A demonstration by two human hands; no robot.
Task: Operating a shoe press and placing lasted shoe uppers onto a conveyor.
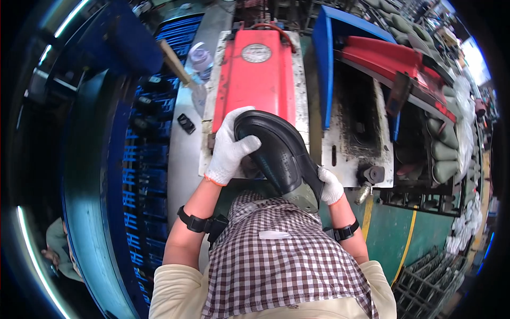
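A black shoe with small perforations and a thick black sole is tilted in front of my checked apron. An olive-green shoe last shows at its heel end. My left hand, in a white knit glove, grips the toe end, thumb on the upper and fingers around the sole edge. My right hand, also gloved, is closed on the heel end; its fingers are partly hidden behind the sole. Just beyond the shoe is a red machine cover on a metal plate.
Right of me, a second machine has its red lid raised over a stained metal bed. Olive-green lasts fill a rack at the far right. On the left, a metal counter carries a small black object, beside a blue slatted conveyor.
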